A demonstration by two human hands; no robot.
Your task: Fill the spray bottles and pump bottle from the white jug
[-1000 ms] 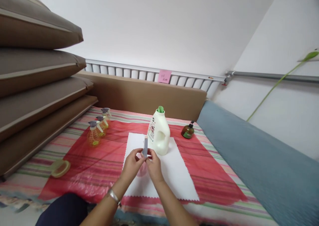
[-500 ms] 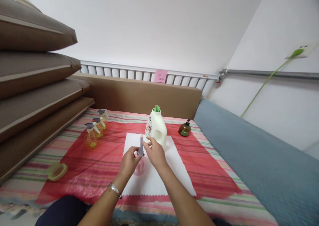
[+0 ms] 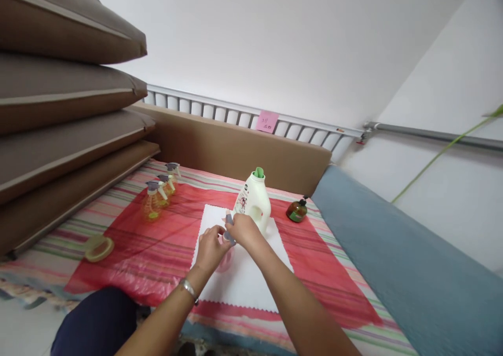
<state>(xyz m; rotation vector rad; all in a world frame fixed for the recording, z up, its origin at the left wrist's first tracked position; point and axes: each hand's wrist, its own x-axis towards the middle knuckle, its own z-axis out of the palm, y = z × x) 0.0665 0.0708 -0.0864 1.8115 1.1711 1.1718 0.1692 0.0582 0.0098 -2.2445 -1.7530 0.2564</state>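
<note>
Left hand (image 3: 210, 248) fingers clamped on a pink bottle (image 3: 226, 259) over the white cloth (image 3: 247, 285), right hand (image 3: 241, 230) fingers pinched on its grey spray head (image 3: 228, 229), white detergent jug (image 3: 255, 204) just beside at 1 o'clock, amber spray bottles (image 3: 157, 201) well apart at 10 o'clock

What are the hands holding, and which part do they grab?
A small pink spray bottle. The left hand grips its body, and the right hand pinches the grey spray top. Exactly where the fingers sit is too small to tell.

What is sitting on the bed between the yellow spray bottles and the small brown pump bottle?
In the head view, the white detergent jug stands between the spray bottles and the brown pump bottle.
</note>
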